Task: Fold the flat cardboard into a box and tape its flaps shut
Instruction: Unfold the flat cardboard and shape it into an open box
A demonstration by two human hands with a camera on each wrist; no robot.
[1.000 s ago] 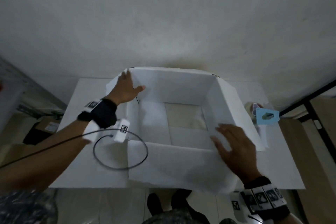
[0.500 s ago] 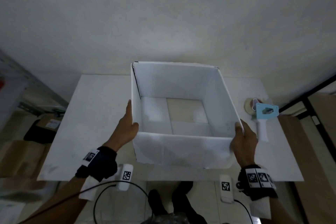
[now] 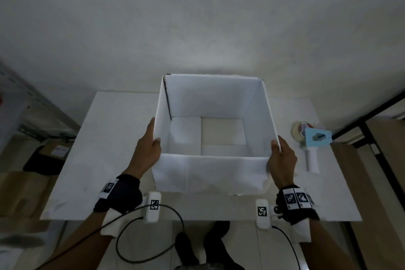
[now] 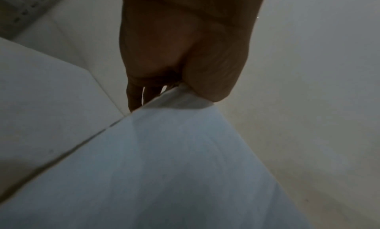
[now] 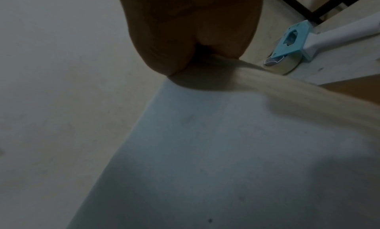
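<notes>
Upright, the white box (image 3: 210, 169) stands on the white surface (image 3: 109, 129), its open mouth facing up. Left hand (image 3: 147, 149) and right hand (image 3: 282, 158) each clasp a near top corner, thumbs hooked inside. Right of it lies a tape dispenser (image 3: 313, 144), handle toward the person.

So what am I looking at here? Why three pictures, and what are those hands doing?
No machine here: a person wears three cameras. The wide picture comes from the head, looking down; the two dark close-ups come from the wrists, looking along each hand. The left hand and right hand grip the near corners of an open white cardboard box, thumbs inside, fingers outside. It stands on a white table. To its right lies a tape dispenser, blue with a white handle, untouched. The box's top is open and nothing is taped there yet.
</notes>
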